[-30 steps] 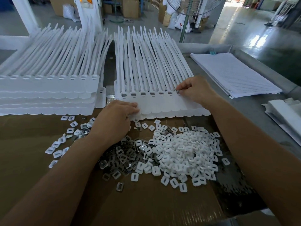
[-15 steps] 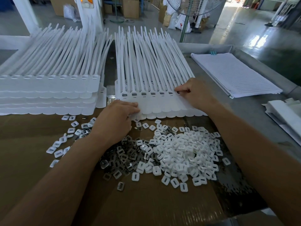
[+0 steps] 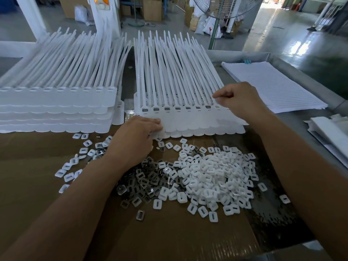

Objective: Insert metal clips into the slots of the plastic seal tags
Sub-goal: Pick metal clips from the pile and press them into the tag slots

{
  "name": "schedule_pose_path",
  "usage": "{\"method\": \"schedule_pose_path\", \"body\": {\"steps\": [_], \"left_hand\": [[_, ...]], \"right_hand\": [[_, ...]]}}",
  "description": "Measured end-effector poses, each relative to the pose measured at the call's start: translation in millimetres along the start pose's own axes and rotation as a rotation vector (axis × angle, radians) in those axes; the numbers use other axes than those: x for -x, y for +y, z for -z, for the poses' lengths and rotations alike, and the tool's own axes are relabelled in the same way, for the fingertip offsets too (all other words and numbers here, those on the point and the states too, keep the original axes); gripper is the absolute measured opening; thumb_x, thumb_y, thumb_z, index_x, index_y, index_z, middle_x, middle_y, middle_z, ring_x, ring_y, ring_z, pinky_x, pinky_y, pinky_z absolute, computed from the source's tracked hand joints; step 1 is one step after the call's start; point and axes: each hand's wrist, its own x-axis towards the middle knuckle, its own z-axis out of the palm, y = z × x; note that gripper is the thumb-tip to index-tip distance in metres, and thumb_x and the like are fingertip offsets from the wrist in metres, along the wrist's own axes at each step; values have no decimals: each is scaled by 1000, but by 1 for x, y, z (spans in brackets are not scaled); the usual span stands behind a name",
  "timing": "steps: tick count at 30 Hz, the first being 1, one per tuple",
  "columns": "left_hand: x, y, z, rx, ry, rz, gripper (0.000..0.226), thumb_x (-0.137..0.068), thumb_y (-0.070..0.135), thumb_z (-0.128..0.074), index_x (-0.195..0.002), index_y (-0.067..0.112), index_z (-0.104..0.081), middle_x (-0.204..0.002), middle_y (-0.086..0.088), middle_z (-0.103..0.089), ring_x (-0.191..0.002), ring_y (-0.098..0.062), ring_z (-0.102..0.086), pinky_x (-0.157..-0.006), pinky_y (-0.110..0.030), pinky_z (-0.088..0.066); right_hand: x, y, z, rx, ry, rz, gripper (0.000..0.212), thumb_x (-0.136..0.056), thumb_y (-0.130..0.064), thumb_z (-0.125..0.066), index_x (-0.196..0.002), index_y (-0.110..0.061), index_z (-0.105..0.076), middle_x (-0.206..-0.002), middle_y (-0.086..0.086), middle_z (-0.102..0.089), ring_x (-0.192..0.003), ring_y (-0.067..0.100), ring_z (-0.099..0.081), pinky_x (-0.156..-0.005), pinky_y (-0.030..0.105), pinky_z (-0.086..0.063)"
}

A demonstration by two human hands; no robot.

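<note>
On table [image 3: 288,121], middle tag sheet [image 3: 188,121]: about eight slots hold clips [image 3: 167,108], rest hidden by right hand [image 3: 243,102], fingertips pinched, no clip visible. Left hand [image 3: 137,132] presses sheet's edge. Loose pile [image 3: 145,181] big, plenty left.

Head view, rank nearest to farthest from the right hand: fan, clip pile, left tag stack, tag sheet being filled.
1. Tag sheet: directly under the right hand.
2. Clip pile: in front of the sheet, toward the person.
3. Left tag stack: far left.
4. Fan: far back, past the tag tips.
</note>
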Motion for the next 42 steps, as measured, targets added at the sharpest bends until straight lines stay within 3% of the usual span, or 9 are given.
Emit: {"method": "schedule_pose_path", "body": {"steps": [4,8,13,17,22,24,27,32,42], "left_hand": [[0,1,0,11,7,-5,46,-80,-9,-46,-116,14,-62,-128,5,-55,-122,-12,-43,-98,-13,-17],[0,0,0,19,8,1,46,-79,-9,-46,-116,14,-62,-128,5,-56,-122,-12,-43,-99,-15,-20],[-1,-1,-1,28,14,5,43,-81,-6,-47,-115,14,-63,-127,6,-56,-120,-9,-44,-98,-12,-19],[0,-1,-1,35,16,1,41,-82,-5,-46,-115,13,-63,-127,5,-56,-120,-9,-44,-97,-11,-19],[0,-2,-1,21,4,-3,44,-81,-7,-46,-116,14,-62,-128,6,-55,-122,-10,-43,-99,-13,-18],[0,-2,-1,14,5,-2,44,-81,-6,-46,-116,14,-62,-128,6,-55,-122,-11,-43,-99,-14,-19],[-1,-3,-2,10,7,-2,45,-81,-7,-45,-116,15,-63,-128,7,-55,-121,-10,-43,-97,-13,-19],[-1,-3,-2,-5,13,-7,44,-81,-6,-47,-116,16,-63,-127,6,-56,-121,-13,-44,-98,-17,-21],[0,-3,-2,17,12,-13,43,-79,-7,-49,-114,12,-64,-127,2,-56,-120,-14,-45,-102,-17,-19]], "right_hand": [[-8,8,-15,7,-58,-72,20,-87,-12,-62,-106,-8,-68,-95,-4,-61,-73,-2,-51,-62,-3,-34],[-18,19,-28,-51,-44,-134,9,-85,-13,-64,-92,-12,-69,-92,0,-64,-83,11,-56,-81,27,-45],[-25,22,-30,-2,-15,-108,7,-84,-16,-65,-85,-12,-71,-73,-13,-57,-68,-1,-51,-72,25,-40],[-23,21,-27,-47,-43,-139,19,-79,-21,-71,-64,-27,-62,-69,-15,-59,-67,3,-55,-59,22,-43],[-20,13,-26,-50,-2,-134,19,-86,-22,-64,-86,-3,-67,-78,2,-65,-64,5,-52,-62,23,-43],[-12,2,-22,-90,-23,-72,11,-85,-22,-65,-79,-12,-66,-74,-6,-63,-65,3,-53,-64,22,-42],[10,-28,-14,-56,-201,32,14,-80,-24,-70,-70,-29,-62,-73,-18,-61,-68,-1,-58,-64,15,-46],[53,-69,-20,69,-493,176,2,-80,-23,-70,-80,-23,-69,-68,-20,-59,-60,-16,-53,-57,-2,-39],[78,-94,-47,294,-672,191,16,-81,-27,-68,-96,-22,-72,-98,-4,-70,-91,12,-60,-80,30,-51]]}}
